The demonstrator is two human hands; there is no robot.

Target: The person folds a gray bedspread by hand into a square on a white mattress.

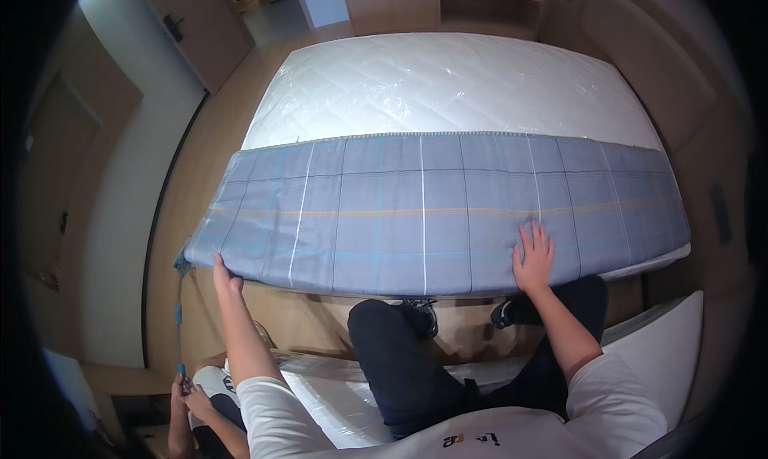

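A folded blue-grey checked cloth [396,219] lies across the near part of a white quilted mattress [444,81], which has shiny clear plastic over it. My left hand [227,276] is at the cloth's near left edge, its thumb side up against the border; whether its fingers grip the cloth is hidden. My right hand [534,258] rests palm down on the cloth, right of the middle, with its fingers apart and nothing in them. At the near right corner, a strip of white mattress shows below the cloth's edge.
At the lower left, another person's hands [191,393] hold a thin pole with blue parts [179,315]. Behind my legs is a plastic-wrapped white mattress or panel [336,399]. A wooden door [198,33] stands at the upper left, and a padded headboard [648,51] is on the right.
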